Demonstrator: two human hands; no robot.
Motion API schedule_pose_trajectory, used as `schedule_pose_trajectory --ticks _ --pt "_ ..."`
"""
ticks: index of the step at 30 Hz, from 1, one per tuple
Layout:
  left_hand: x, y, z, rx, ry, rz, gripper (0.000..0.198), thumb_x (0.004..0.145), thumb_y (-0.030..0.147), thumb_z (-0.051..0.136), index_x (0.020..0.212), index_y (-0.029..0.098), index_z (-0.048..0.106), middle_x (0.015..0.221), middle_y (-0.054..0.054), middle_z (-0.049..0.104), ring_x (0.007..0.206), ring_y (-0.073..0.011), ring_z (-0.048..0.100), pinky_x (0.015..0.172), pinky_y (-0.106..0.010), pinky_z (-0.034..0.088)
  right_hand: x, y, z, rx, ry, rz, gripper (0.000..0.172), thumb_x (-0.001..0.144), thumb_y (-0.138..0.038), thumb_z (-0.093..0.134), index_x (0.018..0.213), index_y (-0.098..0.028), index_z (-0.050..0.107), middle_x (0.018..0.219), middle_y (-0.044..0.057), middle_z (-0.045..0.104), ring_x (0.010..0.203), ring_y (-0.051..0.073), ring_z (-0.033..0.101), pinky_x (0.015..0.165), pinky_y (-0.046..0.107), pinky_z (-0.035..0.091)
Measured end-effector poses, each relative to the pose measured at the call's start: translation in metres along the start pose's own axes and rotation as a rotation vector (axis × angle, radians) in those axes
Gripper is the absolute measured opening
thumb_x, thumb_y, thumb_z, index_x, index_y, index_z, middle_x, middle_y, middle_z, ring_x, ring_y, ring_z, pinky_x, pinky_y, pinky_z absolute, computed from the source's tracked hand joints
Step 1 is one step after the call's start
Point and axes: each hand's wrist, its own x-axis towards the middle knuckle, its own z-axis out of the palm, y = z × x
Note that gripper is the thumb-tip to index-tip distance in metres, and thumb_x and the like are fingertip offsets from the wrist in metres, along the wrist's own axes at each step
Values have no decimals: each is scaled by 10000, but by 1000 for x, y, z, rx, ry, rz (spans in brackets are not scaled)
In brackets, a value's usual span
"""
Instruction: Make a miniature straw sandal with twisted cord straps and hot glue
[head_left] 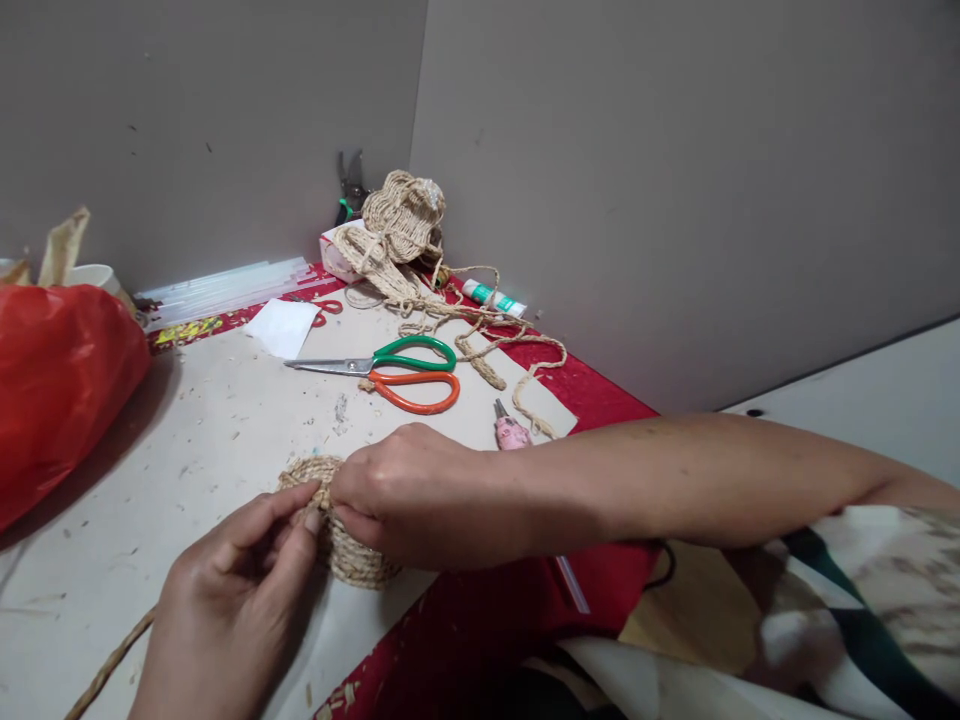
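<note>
Left hand [244,565] — pinching woven straw [356,563].

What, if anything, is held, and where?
The left hand pinches the woven piece toward its left side; what the right hand grips there is hidden.

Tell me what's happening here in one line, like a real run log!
left hand: pinching woven straw piece | right hand: curled against it, grip partly hidden | scissors: lying beyond hands, unheld
</note>
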Motion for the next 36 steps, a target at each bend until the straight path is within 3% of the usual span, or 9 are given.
schedule_pose_trajectory --ticks 4,7,10,14,19,22,26,32,36 --pt "3 2 0 -63 10 -122 411 652 552 775 910 235 805 826 -49 799 763 -229 750 699 -288 602 4 2 2 -4 -14 16 239 970 -270 482 938 -163 693 887 65 736 657 151 560 537 280 229" --pt "6 4 -1 -92 -4 -173 434 618 572 783 890 235 807 797 -52 796 707 -218 738 646 -275 599 6 6 5 -35 23 -3 235 974 -276 479 977 -173 690 918 66 743 702 168 602 529 287 211" --pt "6 5 -2 -128 -11 -184 426 592 555 801 876 238 806 763 -46 789 678 -211 730 608 -261 594 7 8 6 -75 38 -22 243 987 -287 472 1023 -169 682 938 76 746 733 184 630 523 290 196" --pt "5 6 -1 -121 -29 -186 403 615 538 802 887 240 803 771 -41 788 689 -202 731 612 -248 589 7 4 -2 -73 -44 -17 262 995 -281 457 1006 -159 688 950 83 746 729 173 628 527 285 209" --pt "3 6 -1 -120 7 -128 352 631 520 794 839 235 798 637 -19 732 602 -190 691 551 -260 578 -2 5 -24 -80 -145 9 220 925 -256 551 849 -133 717 775 77 715 589 126 494 529 282 216" --pt "1 3 -1 -98 16 -60 335 675 512 781 867 238 794 617 -6 710 572 -173 668 537 -256 569 -8 9 -31 -40 9 37 216 910 -233 566 779 -129 703 711 58 673 574 114 441 549 277 236" --pt "-1 0 -2 -37 -34 28 303 771 480 737 975 260 781 778 -15 773 677 -183 715 629 -276 594 -9 12 -24 121 193 -26 211 922 -229 573 776 -131 691 706 33 653 619 112 484 572 255 272" --pt "-3 -3 -3 89 -18 151 251 841 462 679 999 290 774 926 -23 802 786 -202 748 745 -310 595 2 11 -6 86 138 -103 188 936 -249 566 832 -136 674 762 50 692 649 126 524 580 263 268" --pt "-4 -10 -3 75 -59 142 315 863 455 658 1092 261 753 993 -50 801 786 -208 750 716 -308 596 3 14 -3 9 114 -173 180 960 -209 510 881 -137 655 824 57 708 680 138 562 568 279 264"
